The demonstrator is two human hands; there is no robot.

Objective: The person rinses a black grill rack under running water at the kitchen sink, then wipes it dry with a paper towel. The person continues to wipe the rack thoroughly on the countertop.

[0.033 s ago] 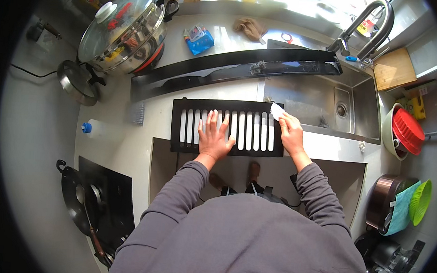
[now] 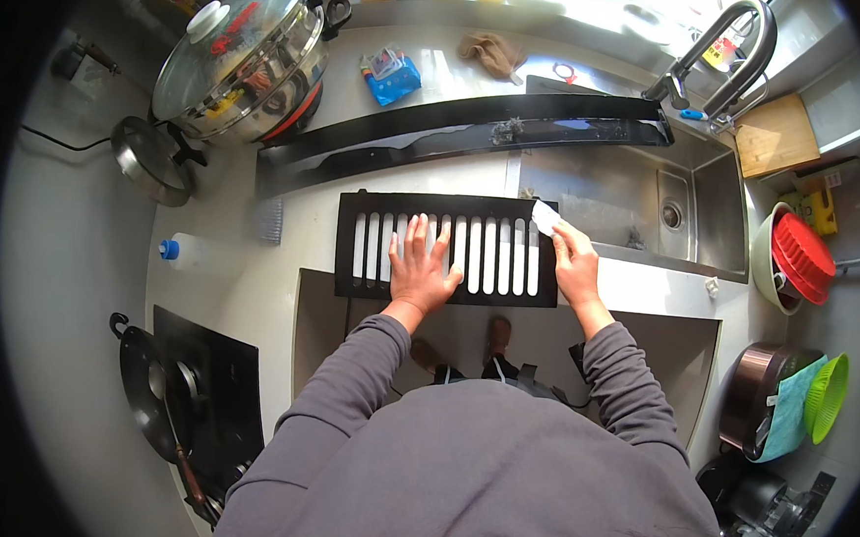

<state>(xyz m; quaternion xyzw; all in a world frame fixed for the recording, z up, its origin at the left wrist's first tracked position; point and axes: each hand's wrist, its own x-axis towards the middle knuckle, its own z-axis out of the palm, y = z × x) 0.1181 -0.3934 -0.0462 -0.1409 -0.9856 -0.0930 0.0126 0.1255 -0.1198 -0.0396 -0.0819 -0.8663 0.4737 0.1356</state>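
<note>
A black slotted panel (image 2: 493,209) lies flat at the counter's front edge, white showing through its long narrow slots. My left hand (image 2: 420,273) rests on its left half, fingers spread across the slots. At the panel's far right corner, my right hand (image 2: 572,262) pinches a small white wipe (image 2: 545,217) against the black surface. Just beyond lies a long black trough-like strip (image 2: 558,109), with a small grey scouring ball (image 2: 506,130) on it. Its right end reaches over the steel sink (image 2: 706,177).
A large lidded steamer pot (image 2: 255,71) stands at the back left, beside a blue packet (image 2: 392,77) and a brown cloth (image 2: 492,54). A clear bottle (image 2: 187,252) and a brush (image 2: 270,221) are on the left. A tap (image 2: 753,52) arches over the sink; basins (image 2: 803,257) sit right.
</note>
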